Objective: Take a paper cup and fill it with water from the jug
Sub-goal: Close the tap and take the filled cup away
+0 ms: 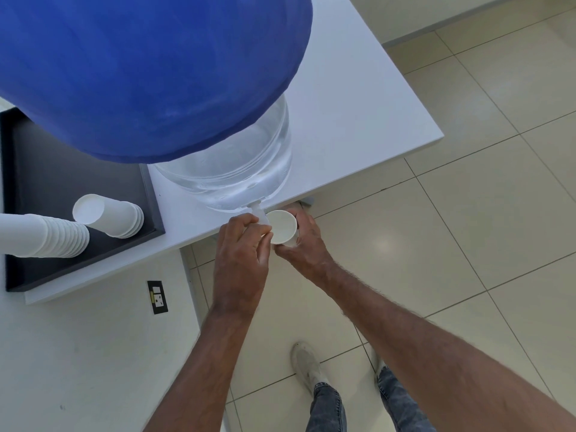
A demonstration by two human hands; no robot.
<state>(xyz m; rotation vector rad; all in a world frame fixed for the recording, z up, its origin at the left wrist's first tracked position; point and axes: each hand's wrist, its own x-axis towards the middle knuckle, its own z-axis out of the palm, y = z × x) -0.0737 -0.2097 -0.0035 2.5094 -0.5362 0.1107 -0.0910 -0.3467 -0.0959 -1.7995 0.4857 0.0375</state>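
Observation:
A large clear water jug under a blue cover stands on the white table near its front edge. A white tap sticks out from the jug's base over the edge. My left hand grips this tap with its fingers curled around it. My right hand holds a white paper cup upright just off the table edge, its mouth right beside and below the tap. I cannot tell whether water is in the cup.
A dark tray on the table's left holds two lying stacks of white paper cups. A wall socket sits below the table. Beige floor tiles spread to the right; my shoes are below.

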